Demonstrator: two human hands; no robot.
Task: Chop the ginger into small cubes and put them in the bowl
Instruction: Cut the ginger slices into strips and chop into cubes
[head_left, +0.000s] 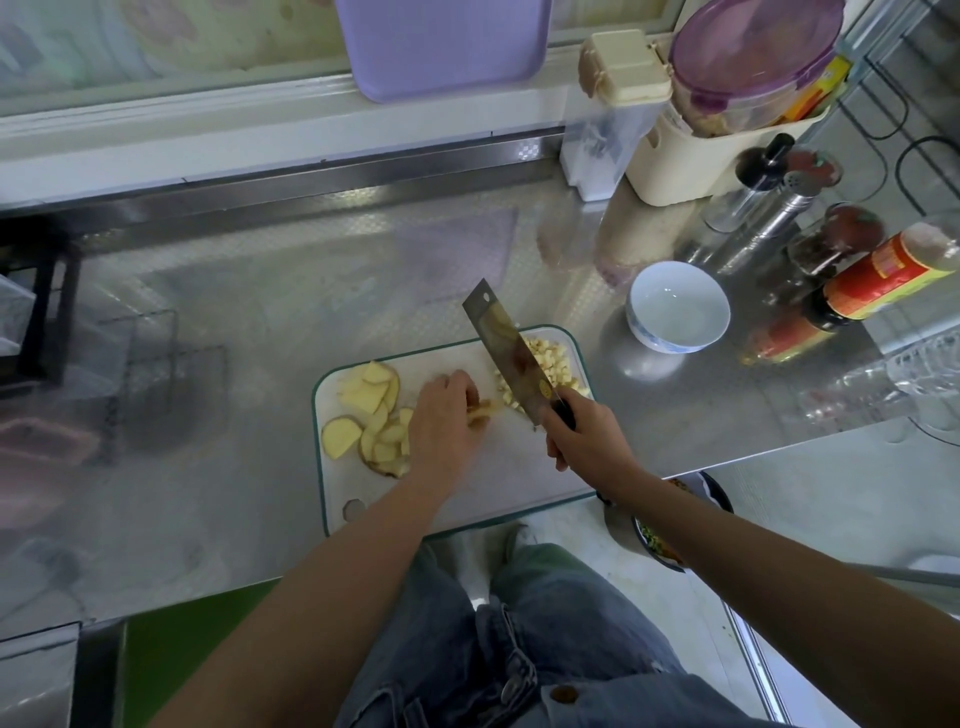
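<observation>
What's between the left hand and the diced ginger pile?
Head view: the cleaver blade, gripped by the right hand, stands between left hand and diced ginger.

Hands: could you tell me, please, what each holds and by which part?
The right hand grips the cleaver by its dark handle; left hand holds ginger strips down by their left ends.

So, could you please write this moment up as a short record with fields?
board: white cutting board on steel counter
left hand: holds ginger strips on the board
right hand: grips cleaver by its handle
blade: between the strips and the ginger cubes
uncut: ginger slices, board's left side
bowl: white, empty, on the counter right of the board
</observation>
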